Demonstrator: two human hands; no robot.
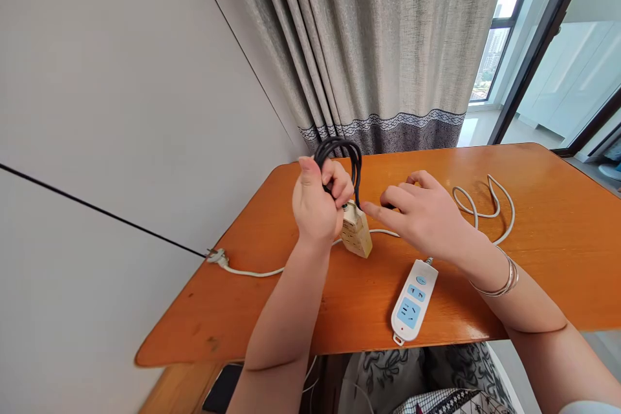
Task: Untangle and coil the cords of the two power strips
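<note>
My left hand is closed around a looped black cable, whose coils arch above the fingers. To its right, my right hand is bent with the palm down. Its index fingertip touches the hanging part of the black cable, and a bit of black shows between its fingers; the thumb is hidden. Just below and between the hands stands a yellowed power strip, partly covered by the left hand. Nearer to me lies a white power strip with blue socket faces.
The orange wooden table meets a white wall on the left. A white plug lies by that edge, its cord crossing behind my left arm. Loops of white cord lie at right. Behind hangs a grey curtain.
</note>
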